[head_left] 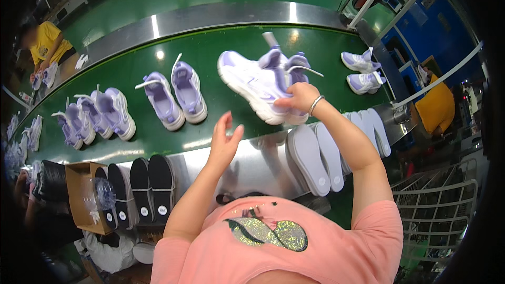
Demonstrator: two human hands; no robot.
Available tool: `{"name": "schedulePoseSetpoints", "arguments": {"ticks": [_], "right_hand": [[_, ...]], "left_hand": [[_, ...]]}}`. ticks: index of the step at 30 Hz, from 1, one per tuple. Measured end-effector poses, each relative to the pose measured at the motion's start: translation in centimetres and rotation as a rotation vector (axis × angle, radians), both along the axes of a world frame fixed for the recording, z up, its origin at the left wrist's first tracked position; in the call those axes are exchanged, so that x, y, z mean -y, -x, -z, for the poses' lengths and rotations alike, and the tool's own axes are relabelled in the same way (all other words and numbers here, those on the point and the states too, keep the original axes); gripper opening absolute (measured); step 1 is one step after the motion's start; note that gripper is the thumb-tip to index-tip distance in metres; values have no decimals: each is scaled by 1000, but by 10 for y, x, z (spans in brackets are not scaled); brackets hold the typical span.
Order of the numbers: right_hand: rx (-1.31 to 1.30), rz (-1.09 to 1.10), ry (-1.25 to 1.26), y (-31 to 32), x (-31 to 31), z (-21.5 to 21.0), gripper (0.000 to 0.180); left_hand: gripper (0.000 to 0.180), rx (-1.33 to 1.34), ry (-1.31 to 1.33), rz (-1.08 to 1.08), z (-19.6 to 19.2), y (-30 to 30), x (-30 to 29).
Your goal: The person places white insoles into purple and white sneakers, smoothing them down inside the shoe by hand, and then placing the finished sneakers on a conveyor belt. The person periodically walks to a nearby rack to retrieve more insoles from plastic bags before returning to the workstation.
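My right hand (301, 98) is closed around the heel end of a white and lavender sneaker (246, 80), held up over the green belt. A second shoe seems to sit behind it, largely covered, with pull tabs sticking up. My left hand (224, 141) hovers near the belt's front edge, fingers apart and nothing in it. Just beyond it, a pair of matching sneakers (173, 97) stands on the green conveyor belt (210, 68), toes toward me. More such shoes (97, 115) line up farther left.
Grey insoles (310, 155) lie on the metal ledge (252, 158) at right. Black insoles (150, 184) and a cardboard box (79, 200) are at left. Another sneaker pair (363, 73) stands far right. A wire rack (436, 205) is beside me. A person in yellow (47, 42) works across the belt.
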State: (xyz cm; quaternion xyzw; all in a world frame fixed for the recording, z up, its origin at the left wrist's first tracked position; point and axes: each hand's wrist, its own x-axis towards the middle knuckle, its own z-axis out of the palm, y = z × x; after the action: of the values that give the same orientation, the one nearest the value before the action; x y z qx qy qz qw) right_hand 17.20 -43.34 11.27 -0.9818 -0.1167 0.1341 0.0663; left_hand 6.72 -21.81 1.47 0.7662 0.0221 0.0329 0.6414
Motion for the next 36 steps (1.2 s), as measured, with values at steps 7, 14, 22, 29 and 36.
{"name": "schedulePoseSetpoints", "arguments": {"ticks": [7, 14, 22, 29, 36], "right_hand": [[33, -289, 57, 136, -57, 44, 39], [-4, -203, -120, 190, -39, 83, 34], [328, 196, -317, 189, 50, 83, 27], [213, 393, 104, 200, 87, 124, 29], [390, 425, -231, 191, 109, 104, 18]], "left_hand": [[79, 95, -372, -198, 18, 48, 12], [72, 54, -397, -98, 49, 82, 6], [26, -40, 94, -123, 25, 31, -12], [35, -189, 225, 55, 50, 4, -25], [20, -158, 203, 79, 41, 19, -12]]}}
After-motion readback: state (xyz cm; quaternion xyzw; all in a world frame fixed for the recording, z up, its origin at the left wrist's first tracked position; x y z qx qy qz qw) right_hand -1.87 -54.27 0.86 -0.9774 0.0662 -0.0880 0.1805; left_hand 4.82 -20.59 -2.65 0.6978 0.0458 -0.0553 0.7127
